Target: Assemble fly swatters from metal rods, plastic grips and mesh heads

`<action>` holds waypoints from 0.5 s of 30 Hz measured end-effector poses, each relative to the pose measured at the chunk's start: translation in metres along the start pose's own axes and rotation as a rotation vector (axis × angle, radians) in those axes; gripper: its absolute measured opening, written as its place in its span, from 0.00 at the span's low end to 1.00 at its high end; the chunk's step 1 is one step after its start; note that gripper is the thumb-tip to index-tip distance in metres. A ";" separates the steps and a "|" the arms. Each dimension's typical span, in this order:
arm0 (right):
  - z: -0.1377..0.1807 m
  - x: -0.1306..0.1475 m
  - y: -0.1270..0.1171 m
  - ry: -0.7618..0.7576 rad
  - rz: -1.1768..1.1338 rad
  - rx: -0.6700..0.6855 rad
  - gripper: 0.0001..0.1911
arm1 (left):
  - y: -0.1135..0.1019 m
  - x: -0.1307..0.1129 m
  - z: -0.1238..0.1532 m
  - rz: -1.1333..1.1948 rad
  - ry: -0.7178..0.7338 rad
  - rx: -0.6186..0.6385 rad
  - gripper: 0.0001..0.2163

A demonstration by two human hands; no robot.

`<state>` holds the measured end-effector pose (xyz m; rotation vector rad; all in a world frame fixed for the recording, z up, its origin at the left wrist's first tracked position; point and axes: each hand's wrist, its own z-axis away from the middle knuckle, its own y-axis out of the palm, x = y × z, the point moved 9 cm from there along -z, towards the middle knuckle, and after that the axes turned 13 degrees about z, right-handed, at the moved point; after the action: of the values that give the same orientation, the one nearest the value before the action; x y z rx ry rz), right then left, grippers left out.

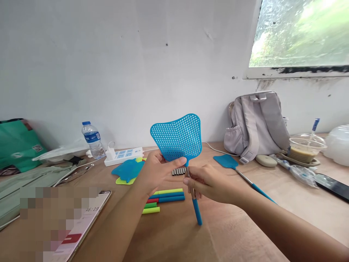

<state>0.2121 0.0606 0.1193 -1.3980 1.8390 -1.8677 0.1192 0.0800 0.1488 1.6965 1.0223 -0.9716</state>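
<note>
A blue fly swatter head (180, 136) with a mesh of square holes is upright in front of me. My left hand (160, 169) grips its lower edge, thumb near the neck. Just below, my right hand (205, 183) is closed around the metal rod under the neck. From beneath those fingers a blue handle (196, 211) points down toward the table. The joint of head and rod is partly hidden by my fingers. Behind my hands lie several short metal tubes (179, 171) in a row. Blue, yellow, red and green handles (171, 197) rest near my left wrist.
Stacked blue swatter heads (128, 170) lie left, by a power strip (124, 156) and water bottle (93, 140). Rightward are another blue swatter (225, 161), a backpack (255, 123), a drink cup (305, 149) and a dark phone (334, 186). A tablet-like screen (91, 214) sits front left.
</note>
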 end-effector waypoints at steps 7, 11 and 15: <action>0.001 0.001 -0.002 -0.011 0.004 0.018 0.11 | 0.000 0.002 0.000 -0.077 0.041 -0.021 0.08; 0.003 0.003 -0.006 -0.008 0.057 0.039 0.13 | 0.001 0.007 0.001 -0.030 0.037 -0.033 0.09; 0.006 0.006 -0.006 -0.037 0.087 0.082 0.15 | 0.006 0.007 0.004 -0.101 0.075 -0.007 0.08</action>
<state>0.2155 0.0533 0.1260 -1.2955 1.7557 -1.8408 0.1265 0.0759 0.1427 1.7004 1.1690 -0.9739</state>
